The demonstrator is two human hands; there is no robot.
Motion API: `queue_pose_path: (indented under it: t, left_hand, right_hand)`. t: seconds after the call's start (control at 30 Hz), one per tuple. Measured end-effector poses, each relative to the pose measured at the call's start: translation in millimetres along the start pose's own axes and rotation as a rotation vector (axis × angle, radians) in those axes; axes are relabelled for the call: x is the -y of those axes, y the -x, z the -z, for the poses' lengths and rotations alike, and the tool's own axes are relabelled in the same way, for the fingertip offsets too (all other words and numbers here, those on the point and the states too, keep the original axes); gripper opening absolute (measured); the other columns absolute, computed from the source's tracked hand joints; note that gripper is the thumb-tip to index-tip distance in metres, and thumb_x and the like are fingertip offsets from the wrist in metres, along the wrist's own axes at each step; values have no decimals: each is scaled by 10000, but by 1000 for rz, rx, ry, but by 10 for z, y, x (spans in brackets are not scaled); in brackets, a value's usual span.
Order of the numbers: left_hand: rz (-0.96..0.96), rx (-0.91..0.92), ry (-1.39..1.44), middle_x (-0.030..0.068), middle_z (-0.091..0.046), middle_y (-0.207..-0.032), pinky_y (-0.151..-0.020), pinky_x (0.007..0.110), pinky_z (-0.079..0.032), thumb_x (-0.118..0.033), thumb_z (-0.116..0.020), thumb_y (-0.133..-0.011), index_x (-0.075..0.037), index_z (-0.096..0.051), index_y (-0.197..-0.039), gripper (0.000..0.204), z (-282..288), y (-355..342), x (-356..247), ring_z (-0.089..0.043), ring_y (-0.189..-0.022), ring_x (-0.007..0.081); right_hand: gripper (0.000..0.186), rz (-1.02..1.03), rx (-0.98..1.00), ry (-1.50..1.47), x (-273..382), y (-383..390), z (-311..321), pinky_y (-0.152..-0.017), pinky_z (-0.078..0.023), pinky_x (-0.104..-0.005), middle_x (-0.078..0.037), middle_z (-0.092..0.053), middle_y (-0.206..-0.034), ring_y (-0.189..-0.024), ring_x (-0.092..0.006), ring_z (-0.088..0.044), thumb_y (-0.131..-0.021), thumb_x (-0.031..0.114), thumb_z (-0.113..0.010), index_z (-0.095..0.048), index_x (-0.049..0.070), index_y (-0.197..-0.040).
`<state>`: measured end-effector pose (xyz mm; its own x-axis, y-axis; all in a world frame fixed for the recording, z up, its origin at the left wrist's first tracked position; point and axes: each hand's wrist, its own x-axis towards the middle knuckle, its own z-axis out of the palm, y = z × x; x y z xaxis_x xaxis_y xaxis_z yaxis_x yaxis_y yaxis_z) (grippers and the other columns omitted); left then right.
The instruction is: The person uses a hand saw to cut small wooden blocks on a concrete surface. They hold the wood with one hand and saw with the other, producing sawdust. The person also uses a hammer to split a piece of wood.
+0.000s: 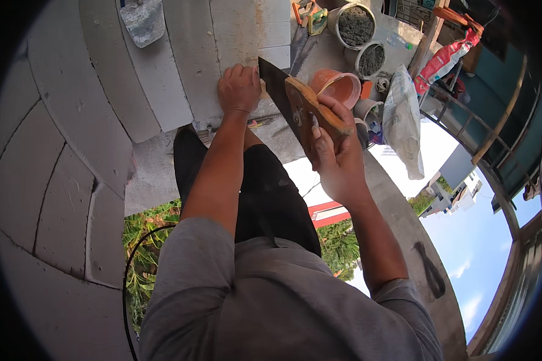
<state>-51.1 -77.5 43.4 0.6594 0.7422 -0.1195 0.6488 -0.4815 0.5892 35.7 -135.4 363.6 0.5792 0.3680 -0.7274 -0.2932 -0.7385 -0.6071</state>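
1. Gripping the wooden handle of a handsaw (289, 99), the right hand (334, 150) is closing its fingers tightly around the grip, with the dark blade running up and away toward the light grey block (235, 36).
2. The left hand (239, 89) is pressing down flat, knuckles up, on the near edge of that block, just beside the blade; it is clasping nothing, only bearing on the block's surface.
3. The saw blade is meeting the block at its lower right edge, between the two hands.
4. The block is lying among other pale blocks of a wall (60, 156) that is curving away to the left, with mortar joints showing between them.
5. A trowel (141, 21) is resting on top of the blocks, well apart from the hands.
6. Beyond the saw, an orange bucket (340, 87) is sitting just beside the handle, and two buckets filled with grey mortar (355, 25) are standing farther off.
7. A whitish sack (403, 120) is leaning near the buckets on the concrete ledge (403, 222).
8. The person's dark trousers (265, 192) and grey shirt (271, 301) are filling the lower middle of the view.
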Motion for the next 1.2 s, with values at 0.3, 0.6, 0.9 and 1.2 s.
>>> queue_pose_path:
  t: [0.3,0.6,0.9,1.2]
  left_hand:
    - [-11,4,-14,52,-637,-872,-766,480,-543,-291,-676,-979,-127,-691,-795,246,-23,126,-35,-656,-874,303]
    - [21,4,-27,58,-642,-881,-777,474,-544,-296,-667,-982,-124,-698,-803,250,12,182,16,-653,-882,307]
    - [-7,28,-23,35,-634,-872,-766,453,-521,-309,-673,-996,-141,-692,-799,259,-10,101,22,-648,-883,276]
    - [3,57,-24,62,-642,-870,-752,477,-539,-288,-669,-982,-116,-704,-802,251,12,197,-75,-649,-865,310]
  right_hand:
    - [488,-23,-10,39,289,446,269,-755,-500,-264,-112,-653,-1186,-876,-102,-613,-1108,191,-547,-405,-8,-1530]
    - [537,-106,24,-6,779,872,414,-808,-510,-249,-160,-598,-1402,-886,-93,-606,-1095,198,-572,-391,23,-1569]
    - [475,-106,43,49,340,164,88,-949,-492,-303,-132,-627,-1299,-1080,-123,-587,-1122,171,-558,-413,61,-1560]
    - [488,-104,39,57,192,95,106,-1040,-481,-323,-183,-573,-1430,-1226,-165,-597,-1121,156,-541,-382,42,-1568]
